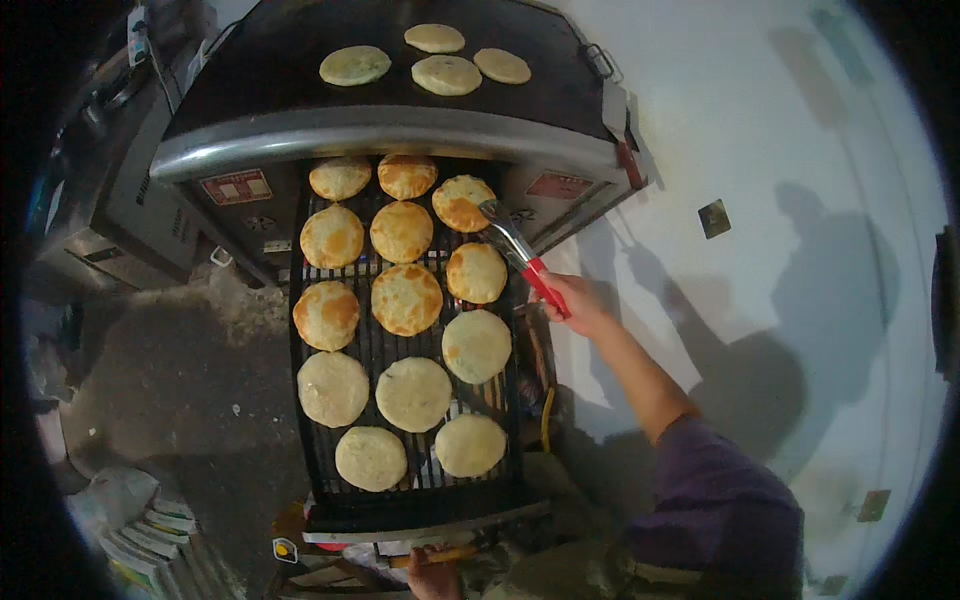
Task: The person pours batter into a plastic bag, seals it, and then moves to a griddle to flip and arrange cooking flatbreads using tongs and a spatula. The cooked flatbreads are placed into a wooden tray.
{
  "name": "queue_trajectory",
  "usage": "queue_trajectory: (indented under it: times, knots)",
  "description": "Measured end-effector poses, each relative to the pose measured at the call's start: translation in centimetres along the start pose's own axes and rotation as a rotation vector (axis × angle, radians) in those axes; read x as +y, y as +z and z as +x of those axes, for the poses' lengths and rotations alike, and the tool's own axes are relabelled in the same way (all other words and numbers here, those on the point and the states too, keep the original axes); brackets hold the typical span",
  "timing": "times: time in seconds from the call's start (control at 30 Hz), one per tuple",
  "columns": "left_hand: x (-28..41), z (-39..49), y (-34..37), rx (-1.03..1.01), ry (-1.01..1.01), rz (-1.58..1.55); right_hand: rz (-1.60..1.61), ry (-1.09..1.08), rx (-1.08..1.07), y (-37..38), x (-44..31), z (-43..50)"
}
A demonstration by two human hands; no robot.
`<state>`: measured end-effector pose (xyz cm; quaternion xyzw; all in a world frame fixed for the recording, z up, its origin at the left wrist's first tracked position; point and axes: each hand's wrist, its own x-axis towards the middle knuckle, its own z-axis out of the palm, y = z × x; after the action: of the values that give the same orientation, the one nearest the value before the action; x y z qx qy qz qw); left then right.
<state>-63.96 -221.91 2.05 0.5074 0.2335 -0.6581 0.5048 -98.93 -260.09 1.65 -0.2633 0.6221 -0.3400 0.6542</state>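
My right hand [576,301] grips tongs [516,238] by their red handle. Their metal end lies at the right edge of a browned, puffed flatbread [459,202] in the back right of the pulled-out rack drawer [405,501]; whether they pinch it I cannot tell. Below it sits another browned flatbread [477,272]. Further browned rounds, such as one at mid-rack [406,298], fill the back. Paler rounds, one of them a flatbread [414,394], lie towards the front. At the bottom, my left hand [433,576] holds the drawer's handle [450,555], partly hidden.
Several pale dough rounds [446,75] lie on the dark griddle top [270,67] above the drawer. A scraper [621,124] hangs at its right corner. A white wall [735,300] stands close on the right, a metal cabinet [142,202] on the left. Stacked packages [150,525] sit lower left.
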Motion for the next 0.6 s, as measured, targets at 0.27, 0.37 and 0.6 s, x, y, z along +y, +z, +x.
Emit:
queue_trajectory:
  times: [0.27,0.37,0.6]
  knots:
    - [-1.2,1.5,-0.2,0.401,-0.001,-0.230,0.316,0.117,-0.212,-1.3,-1.0,1.6]
    - [-2.0,1.0,0.4,0.377,0.008,-0.336,0.547,0.183,-0.403,-2.6,-1.3,2.5]
    - [-2.2,0.6,1.6,0.346,0.051,-0.192,0.699,0.212,-0.465,-4.3,-1.9,3.8]
